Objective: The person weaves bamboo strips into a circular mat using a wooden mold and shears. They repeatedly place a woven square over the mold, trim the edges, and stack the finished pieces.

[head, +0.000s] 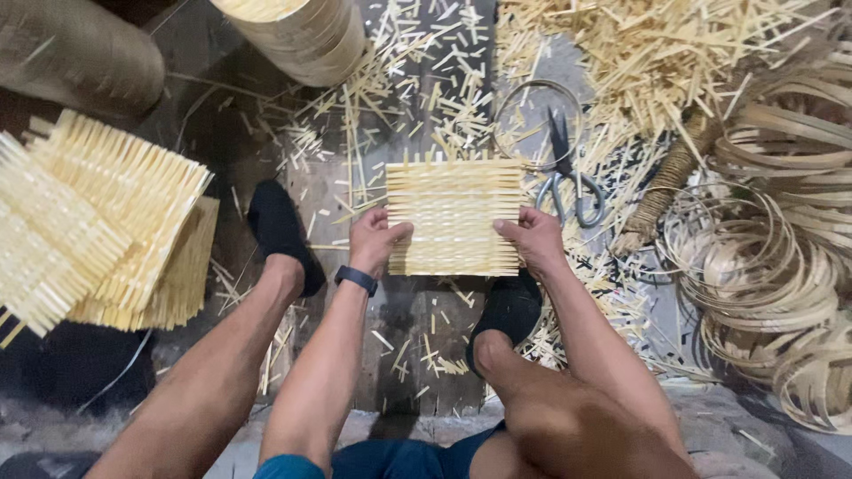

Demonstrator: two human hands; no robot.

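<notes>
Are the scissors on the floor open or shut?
Shut, or nearly: the scissors lie flat on the floor, blades together pointing away, both loop handles side by side. No hand touches them.

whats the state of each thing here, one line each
woven bamboo mat: flat, held at both side edges
left hand: gripping the mat's left edge
right hand: gripping the mat's right edge
scissors: shut, lying on the floor beyond the mat
stack of woven mats: piled at the left
bamboo hoops: coiled, heaped at the right
bamboo offcuts: scattered loose
</notes>
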